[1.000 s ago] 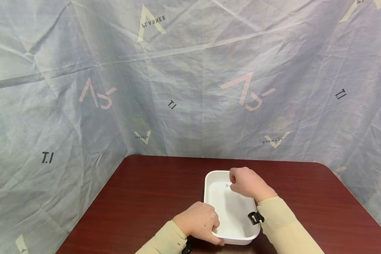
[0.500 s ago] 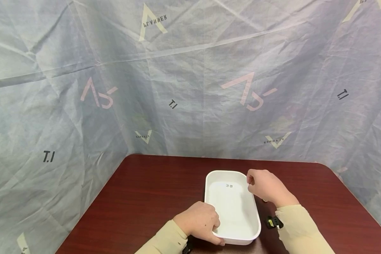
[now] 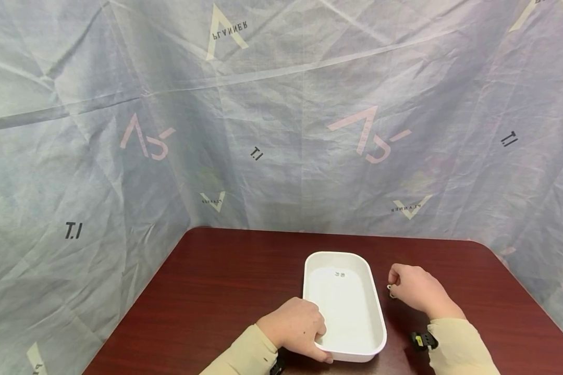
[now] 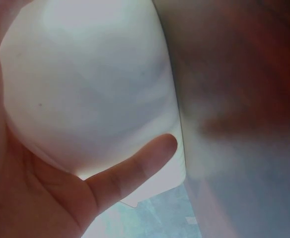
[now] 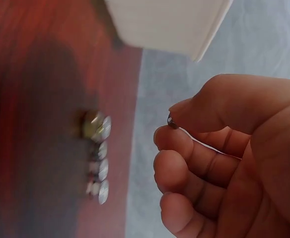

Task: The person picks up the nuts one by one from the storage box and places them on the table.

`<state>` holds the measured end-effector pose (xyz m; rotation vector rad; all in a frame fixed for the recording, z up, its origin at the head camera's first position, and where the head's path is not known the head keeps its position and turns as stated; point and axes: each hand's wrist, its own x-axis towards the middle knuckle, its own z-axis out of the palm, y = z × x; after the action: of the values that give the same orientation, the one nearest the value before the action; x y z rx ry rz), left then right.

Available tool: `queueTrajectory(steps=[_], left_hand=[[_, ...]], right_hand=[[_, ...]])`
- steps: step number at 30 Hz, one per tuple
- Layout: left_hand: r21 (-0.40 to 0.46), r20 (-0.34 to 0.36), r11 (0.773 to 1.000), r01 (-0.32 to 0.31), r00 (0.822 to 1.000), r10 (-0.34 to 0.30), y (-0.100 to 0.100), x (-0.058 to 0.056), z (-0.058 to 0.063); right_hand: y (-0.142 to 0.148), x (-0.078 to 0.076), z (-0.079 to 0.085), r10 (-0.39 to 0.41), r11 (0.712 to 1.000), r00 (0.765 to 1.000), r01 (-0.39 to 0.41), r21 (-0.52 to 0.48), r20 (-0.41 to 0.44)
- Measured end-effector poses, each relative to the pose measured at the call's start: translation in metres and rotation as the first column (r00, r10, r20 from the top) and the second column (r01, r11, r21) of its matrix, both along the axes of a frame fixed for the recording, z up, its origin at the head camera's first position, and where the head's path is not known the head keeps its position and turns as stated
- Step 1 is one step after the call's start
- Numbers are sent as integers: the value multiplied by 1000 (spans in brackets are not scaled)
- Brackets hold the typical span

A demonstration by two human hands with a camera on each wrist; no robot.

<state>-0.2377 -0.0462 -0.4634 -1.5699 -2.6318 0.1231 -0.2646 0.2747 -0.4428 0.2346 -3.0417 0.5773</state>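
A white rectangular tray [image 3: 344, 312] with rounded corners stands on the table. My left hand [image 3: 294, 328] grips its near left corner, with the thumb on the outer wall in the left wrist view and the fingers over the rim. Two small ring-like pieces [image 3: 340, 274] lie inside at the tray's far end. To the right of the tray is my right hand [image 3: 417, 286], close over the table. Its thumb and index fingertip pinch a small dark shiny metal piece [image 5: 171, 121]. Several shiny gold and silver round pieces [image 5: 99, 156] lie in a row beneath, blurred and partly hidden in the head view.
The dark red wooden table [image 3: 234, 281] has rounded far corners. Behind and beside it hangs a grey printed cloth [image 3: 281, 130]. A black wrist device [image 3: 424, 341] sits under the right sleeve.
My right hand has moved right, from over the tray's far end past its right rim to the row of small pieces on the table. My left hand stays on the tray.
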Motion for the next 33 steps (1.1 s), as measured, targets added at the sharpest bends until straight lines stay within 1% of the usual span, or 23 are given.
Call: queueTrajectory(steps=[3, 5, 13, 20, 26, 33], left_hand=[[-2, 20, 1000, 4, 1000, -4, 0, 0, 0], [-3, 19, 1000, 5, 1000, -5, 0, 0, 0], [-5, 23, 1000, 10, 1000, -10, -1, -1, -1], [-6, 1, 1000, 9, 1000, -9, 0, -1, -1], [-2, 6, 1000, 11, 1000, -11, 0, -1, 0], [1, 13, 1000, 10, 1000, -10, 0, -1, -1]], right_hand=[[7, 0, -8, -8, 1000, 1000, 8, 0, -3], [11, 0, -11, -8, 1000, 1000, 8, -2, -4], [20, -2, -20, -2, 1000, 1000, 2, 2, 4], [21, -4, -28, 4, 1000, 1000, -4, 10, 19], [21, -7, -34, 5, 999, 1000, -5, 33, -1], [23, -10, -37, 7, 999, 999, -6, 37, -31]])
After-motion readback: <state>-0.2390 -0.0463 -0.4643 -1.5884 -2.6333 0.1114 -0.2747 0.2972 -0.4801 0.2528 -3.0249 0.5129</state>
